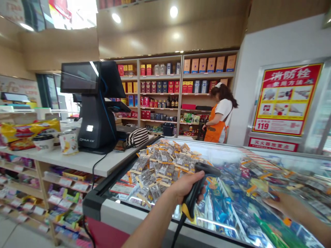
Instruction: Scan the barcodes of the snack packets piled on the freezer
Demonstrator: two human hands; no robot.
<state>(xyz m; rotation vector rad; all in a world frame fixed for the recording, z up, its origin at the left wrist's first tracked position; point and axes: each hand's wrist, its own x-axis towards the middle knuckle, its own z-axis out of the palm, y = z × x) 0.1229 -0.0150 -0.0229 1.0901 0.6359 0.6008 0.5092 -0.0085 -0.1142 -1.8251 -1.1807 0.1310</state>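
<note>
Left hand (184, 186) is closed around the handle of a black scanner (194, 197), held above the glass lid of a freezer (124, 215). Right hand (286, 206) hovers over the glass, too blurred to tell its grip. Wrapped packets (160, 165) lie beneath, and a till (95, 113) stands beyond.

POS terminal (97, 103) | striped pouch (137, 137) | shelves (160, 93) | red poster (286, 100) | person in orange apron (218, 117)
</note>
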